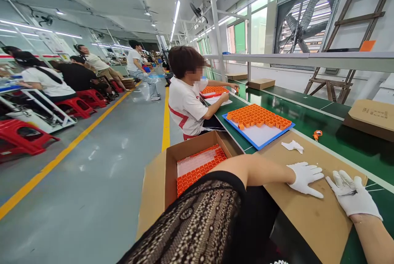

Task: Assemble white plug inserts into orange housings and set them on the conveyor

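- Pressing the white-gloved left hand [304,178] palm-down on the flat brown cardboard sheet [308,219], fingers spread wide, holding nothing.
- Laying the white-gloved right hand [353,198] just to the right, near the sheet's far right corner, fingers stretched out; a thin grey sliver [347,192] across the fingers, but cannot tell whether pinched or merely lying there.
- Resting that sheet on the near edge of the long green conveyor table [323,128], its near end overhanging toward the lap.
- Judging from the flat palms: a steadying or smoothing step, with the sheet held down, not lifted.
- To shift or raise the sheet from this pose: first curl fingers round an edge, since flat palms give no grip; mind the sliver under the right hand.
- Just beyond the sheet, far and left: a blue flat plastic tray [261,136], its far half packed with orange hexagonal plastic cups [258,116].
- Between tray and hands: a crumpled white scrap [292,146], touching neither.
- Near left, below the table edge: an open brown cardboard box [155,190] with more orange cups inside.
- Farther left along the table: a seated co-worker in a white shirt [186,104], busy at another tray.
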The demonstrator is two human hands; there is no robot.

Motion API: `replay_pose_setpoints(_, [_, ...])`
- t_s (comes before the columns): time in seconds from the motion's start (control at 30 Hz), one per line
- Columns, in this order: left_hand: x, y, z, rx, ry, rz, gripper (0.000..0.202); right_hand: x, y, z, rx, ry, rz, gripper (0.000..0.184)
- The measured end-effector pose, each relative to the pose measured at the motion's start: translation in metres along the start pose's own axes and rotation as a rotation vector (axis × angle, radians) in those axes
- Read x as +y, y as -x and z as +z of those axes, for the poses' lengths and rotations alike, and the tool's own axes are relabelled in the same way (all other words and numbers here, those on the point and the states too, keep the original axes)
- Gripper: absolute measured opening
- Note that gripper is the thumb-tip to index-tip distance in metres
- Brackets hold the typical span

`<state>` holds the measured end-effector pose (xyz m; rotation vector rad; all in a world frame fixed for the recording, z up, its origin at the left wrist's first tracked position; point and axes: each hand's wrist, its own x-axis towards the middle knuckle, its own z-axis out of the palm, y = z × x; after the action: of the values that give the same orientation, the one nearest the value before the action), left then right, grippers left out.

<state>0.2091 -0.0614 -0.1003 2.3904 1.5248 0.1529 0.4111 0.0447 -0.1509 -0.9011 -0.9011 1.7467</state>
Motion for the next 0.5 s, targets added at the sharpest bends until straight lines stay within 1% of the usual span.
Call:
replay_pose_setpoints(0.13, [-0.013,0.062,-0.019,-0.024,0.054,0.034,0.082,-0.001,0.005,0.010,0.079,-0.062,0.094,0.035])
replay_pose_setpoints(0.2, [-0.018,0.082,-0.026,-0.008,0.092,0.034,0.078,-0.002,0.006,0.012,0.096,-0.085,0.127,0.037])
replay_pose_setpoints(0.23, [-0.019,0.087,-0.028,-0.001,0.103,0.031,0.077,-0.002,0.007,0.012,0.103,-0.094,0.136,0.037])
replay_pose_setpoints(0.3, [-0.021,0.091,-0.029,0.022,0.116,0.026,0.073,-0.001,0.006,0.011,0.111,-0.107,0.134,0.036])
replay_pose_setpoints(0.4, [-0.021,0.085,-0.027,0.063,0.122,0.022,0.069,0.002,0.004,0.004,0.093,-0.111,0.136,0.033])
replay_pose_setpoints(0.5, [-0.023,0.080,-0.022,0.019,0.112,0.002,0.071,0.006,-0.002,-0.009,0.038,-0.112,0.157,0.030])
